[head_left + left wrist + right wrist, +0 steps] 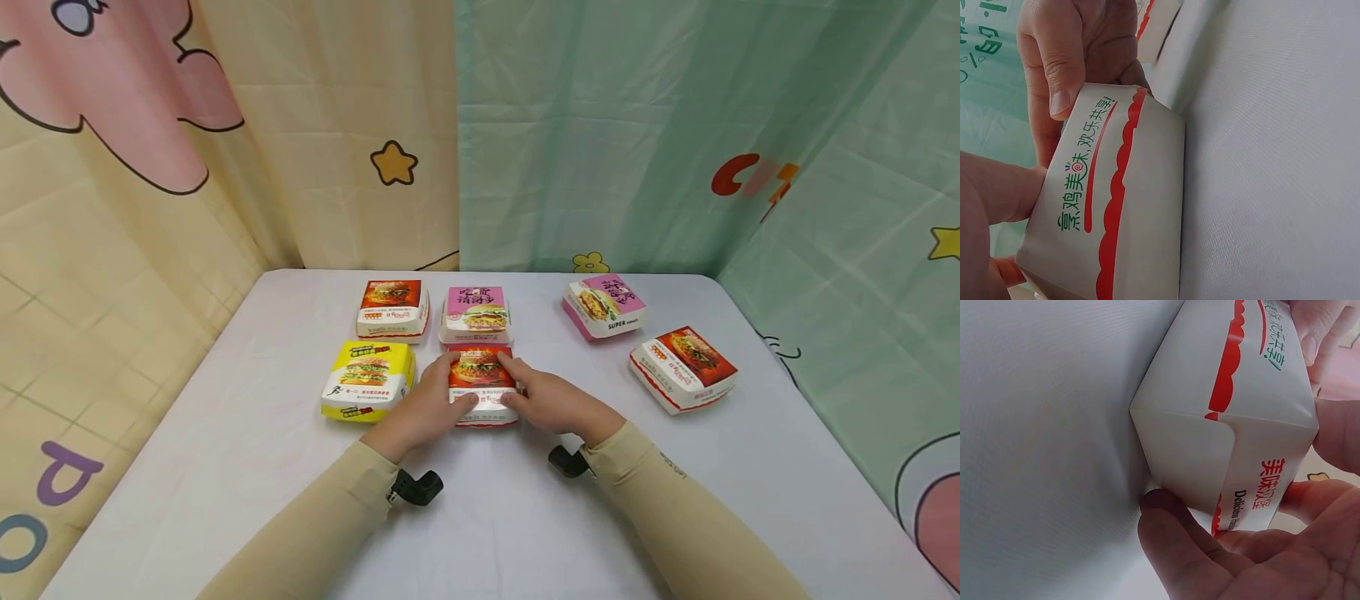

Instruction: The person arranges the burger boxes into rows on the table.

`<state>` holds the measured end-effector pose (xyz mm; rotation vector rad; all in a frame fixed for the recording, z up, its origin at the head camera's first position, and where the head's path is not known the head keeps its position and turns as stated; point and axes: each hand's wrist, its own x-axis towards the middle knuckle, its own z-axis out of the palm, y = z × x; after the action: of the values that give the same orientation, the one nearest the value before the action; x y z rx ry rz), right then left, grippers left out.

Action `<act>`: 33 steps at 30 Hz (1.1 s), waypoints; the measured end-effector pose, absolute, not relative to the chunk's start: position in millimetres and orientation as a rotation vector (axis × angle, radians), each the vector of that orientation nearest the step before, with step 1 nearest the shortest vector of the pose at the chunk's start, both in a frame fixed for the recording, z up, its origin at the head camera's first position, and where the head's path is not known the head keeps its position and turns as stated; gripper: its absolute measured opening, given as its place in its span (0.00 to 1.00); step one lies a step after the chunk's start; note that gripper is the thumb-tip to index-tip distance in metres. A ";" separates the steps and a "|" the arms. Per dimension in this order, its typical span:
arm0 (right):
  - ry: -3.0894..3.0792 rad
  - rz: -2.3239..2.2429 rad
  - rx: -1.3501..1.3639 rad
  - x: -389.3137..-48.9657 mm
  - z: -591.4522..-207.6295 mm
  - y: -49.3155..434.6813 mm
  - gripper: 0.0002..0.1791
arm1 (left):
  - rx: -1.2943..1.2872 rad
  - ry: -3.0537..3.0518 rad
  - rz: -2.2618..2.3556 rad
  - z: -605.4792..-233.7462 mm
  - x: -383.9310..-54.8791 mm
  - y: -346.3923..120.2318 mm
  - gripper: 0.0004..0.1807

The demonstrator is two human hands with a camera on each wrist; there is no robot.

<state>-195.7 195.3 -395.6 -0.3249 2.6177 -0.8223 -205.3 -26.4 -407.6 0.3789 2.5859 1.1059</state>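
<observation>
Head view: two hands (423, 402) (558, 405), partly hidden, apparently grip one red-topped box (481, 380) near five others (367, 377).

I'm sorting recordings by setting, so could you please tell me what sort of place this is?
Probably an indoor recording booth: cartoon-print curtains hang behind and beside a white table bearing burger boxes, and a small black device sits at each wrist.

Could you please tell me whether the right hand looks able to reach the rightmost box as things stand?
Probably yes: nothing appears to stand between the right hand and the rightmost box, but that hand should first release the held box.
</observation>
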 end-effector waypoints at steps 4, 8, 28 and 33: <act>2.617 -0.826 -0.328 -195.7 -395.4 194.4 0.43 | 0.368 2.586 1.107 -406.1 -204.8 -26.2 0.46; 2.614 -0.829 -0.337 -195.7 -395.4 194.1 0.43 | 0.355 2.585 1.092 -405.4 -204.5 -25.9 0.46; 2.620 -0.827 -0.338 -197.0 -397.2 194.8 0.43 | 0.352 2.583 1.092 -406.6 -205.6 -25.8 0.46; 2.616 -0.823 -0.329 -197.1 -397.0 194.3 0.43 | 0.352 2.584 1.090 -406.0 -205.6 -25.7 0.46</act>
<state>-197.1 194.3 -397.0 -0.3286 2.6157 -0.8234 -205.6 -25.7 -406.0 0.3519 2.5837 1.0903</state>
